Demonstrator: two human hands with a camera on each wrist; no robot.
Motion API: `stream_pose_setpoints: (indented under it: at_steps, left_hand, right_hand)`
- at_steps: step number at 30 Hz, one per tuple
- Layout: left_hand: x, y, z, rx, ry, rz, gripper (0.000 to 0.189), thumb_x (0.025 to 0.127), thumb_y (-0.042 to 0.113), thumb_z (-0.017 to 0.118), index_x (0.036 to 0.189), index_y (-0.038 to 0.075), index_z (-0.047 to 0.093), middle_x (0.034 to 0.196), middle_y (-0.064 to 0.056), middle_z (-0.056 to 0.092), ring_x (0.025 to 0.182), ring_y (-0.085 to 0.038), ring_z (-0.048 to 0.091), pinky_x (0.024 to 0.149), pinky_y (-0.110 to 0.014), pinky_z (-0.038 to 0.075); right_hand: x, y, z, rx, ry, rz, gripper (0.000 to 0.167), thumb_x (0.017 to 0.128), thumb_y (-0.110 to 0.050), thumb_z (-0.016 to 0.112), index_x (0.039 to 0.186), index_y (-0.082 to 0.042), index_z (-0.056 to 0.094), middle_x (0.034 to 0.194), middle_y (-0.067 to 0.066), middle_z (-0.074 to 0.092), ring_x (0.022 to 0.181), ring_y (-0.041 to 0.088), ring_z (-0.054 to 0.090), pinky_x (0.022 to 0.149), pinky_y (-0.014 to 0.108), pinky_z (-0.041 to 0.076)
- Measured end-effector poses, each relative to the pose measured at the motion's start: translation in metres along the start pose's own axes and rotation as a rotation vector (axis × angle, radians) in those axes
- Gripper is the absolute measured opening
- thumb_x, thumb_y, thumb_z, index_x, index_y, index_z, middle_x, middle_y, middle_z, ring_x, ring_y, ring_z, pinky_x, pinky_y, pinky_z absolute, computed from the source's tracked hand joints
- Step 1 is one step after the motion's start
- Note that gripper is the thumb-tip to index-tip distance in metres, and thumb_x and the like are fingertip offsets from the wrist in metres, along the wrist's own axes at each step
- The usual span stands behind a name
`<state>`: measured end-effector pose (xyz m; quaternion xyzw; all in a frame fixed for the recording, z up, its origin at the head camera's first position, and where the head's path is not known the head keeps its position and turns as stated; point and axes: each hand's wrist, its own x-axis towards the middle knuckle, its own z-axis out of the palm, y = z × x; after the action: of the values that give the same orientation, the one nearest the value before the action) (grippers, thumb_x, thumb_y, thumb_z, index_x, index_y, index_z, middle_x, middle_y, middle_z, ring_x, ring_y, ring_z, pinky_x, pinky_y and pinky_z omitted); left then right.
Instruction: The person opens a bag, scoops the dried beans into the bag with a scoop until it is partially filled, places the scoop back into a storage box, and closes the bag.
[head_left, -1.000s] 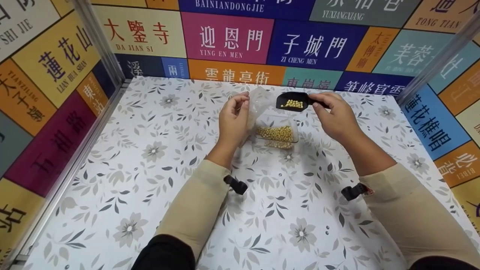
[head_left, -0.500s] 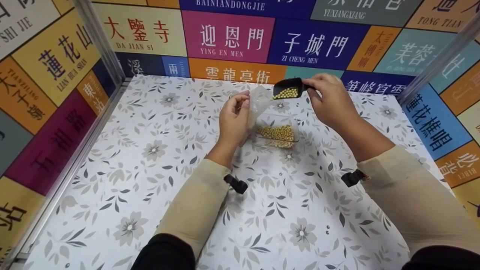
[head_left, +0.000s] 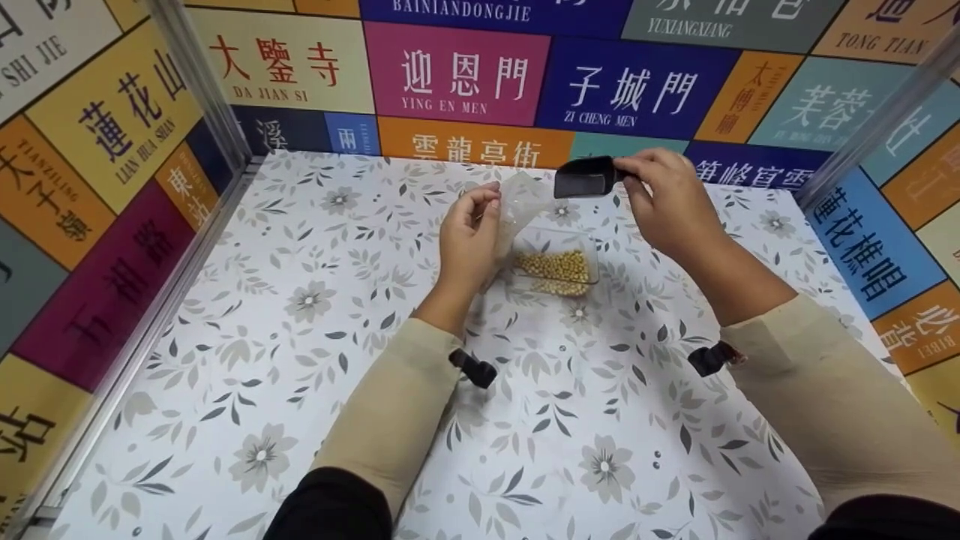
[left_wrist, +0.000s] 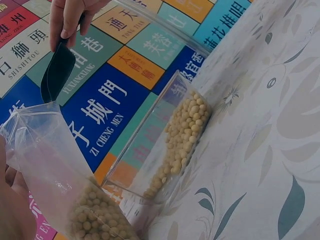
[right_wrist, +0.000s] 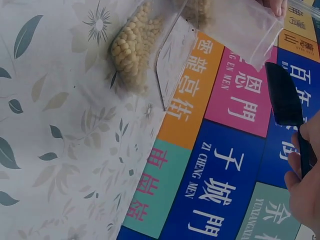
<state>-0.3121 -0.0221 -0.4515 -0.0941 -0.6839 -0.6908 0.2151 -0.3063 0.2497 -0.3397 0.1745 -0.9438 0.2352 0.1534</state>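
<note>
My left hand (head_left: 469, 236) holds a clear plastic bag (head_left: 521, 196) upright by its top edge. Yellow soybeans (left_wrist: 97, 217) fill the bag's lower part in the left wrist view. The handle of a black scoop (head_left: 585, 178) is pinched between the thumb and fingers of my right hand (head_left: 667, 199). No beans show in the scoop, whose lip is right at the bag's mouth in both wrist views. Below the scoop, a clear rectangular container (head_left: 592, 255) stands on the table beside the bag, with more soybeans (head_left: 559, 268) in it.
A white tablecloth (head_left: 315, 390) with grey flowers and leaves covers the table. Panels with printed signs (head_left: 454, 71) rise behind and at both sides, with a metal post (head_left: 199, 82) at the left corner. Black cameras are strapped to both wrists.
My right hand has lifted the scoop from above the container to the bag's mouth. The soybeans that lay in the scoop are gone from it. My left hand has stayed in place.
</note>
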Motion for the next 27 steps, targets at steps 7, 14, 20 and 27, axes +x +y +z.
stream_pose_setpoints:
  at_steps: [7,14,20,27]
  left_hand:
    - [-0.001,0.000,0.000,-0.001,0.004,0.014,0.016,0.109,0.014,0.062,0.118,0.004,0.070,0.140,-0.008,0.071,0.128,-0.018,0.068,0.110,-0.025,0.056]
    - [-0.001,0.001,0.001,-0.010,0.011,0.008,0.015,0.108,0.014,0.062,0.117,0.004,0.070,0.139,-0.008,0.071,0.126,-0.017,0.068,0.108,-0.025,0.056]
    - [0.000,0.002,0.001,0.003,0.015,0.014,0.014,0.108,0.012,0.062,0.116,0.004,0.070,0.138,-0.008,0.072,0.125,-0.017,0.069,0.107,-0.026,0.056]
    - [0.000,0.000,0.001,0.003,0.017,0.009,0.014,0.108,0.013,0.062,0.116,0.005,0.071,0.138,-0.006,0.072,0.125,-0.017,0.068,0.108,-0.026,0.056]
  right_hand:
    - [-0.009,0.021,0.008,0.058,-0.066,0.140,0.039,0.113,-0.021,0.050,0.149,-0.013,0.064,0.147,0.015,0.061,0.141,0.039,0.051,0.115,0.061,0.044]
    - [-0.021,0.035,0.029,0.000,-0.230,0.187,0.040,0.113,-0.018,0.049,0.151,-0.013,0.062,0.148,0.016,0.060,0.140,0.041,0.051,0.113,0.062,0.046]
    - [-0.028,0.037,0.047,-0.072,-0.231,0.114,0.036,0.111,-0.011,0.052,0.144,-0.007,0.067,0.139,0.017,0.064,0.133,0.042,0.056,0.111,0.060,0.049]
    - [-0.030,0.032,0.062,-0.188,-0.208,-0.001,0.031,0.108,-0.007,0.054,0.133,-0.004,0.072,0.125,0.018,0.069,0.120,0.043,0.062,0.105,0.059,0.051]
